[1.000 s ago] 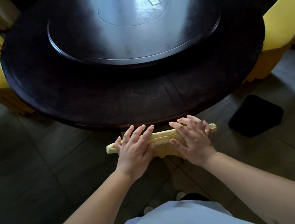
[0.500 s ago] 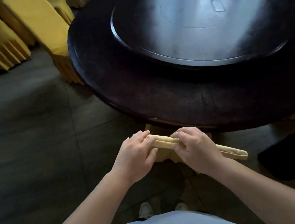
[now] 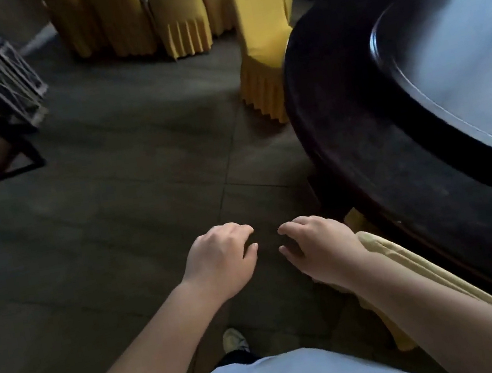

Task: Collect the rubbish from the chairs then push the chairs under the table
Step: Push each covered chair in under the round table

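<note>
Dim room with grey tiled floor (image 3: 111,208), round dark worktop (image 3: 359,134) at right, yellow-covered chair (image 3: 413,262) tucked under its near edge, top rail running along the rim, left hand (image 3: 221,262) and right hand (image 3: 316,246) loosely curled, holding nothing, open floor at left

Dim room; glare on table (image 3: 461,59); motion blur; edges warped.

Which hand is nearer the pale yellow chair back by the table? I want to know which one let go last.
Right. The right hand hangs just beside the chair back, at its near end. The left hand is farther off, over the bare floor, holding nothing.
</note>
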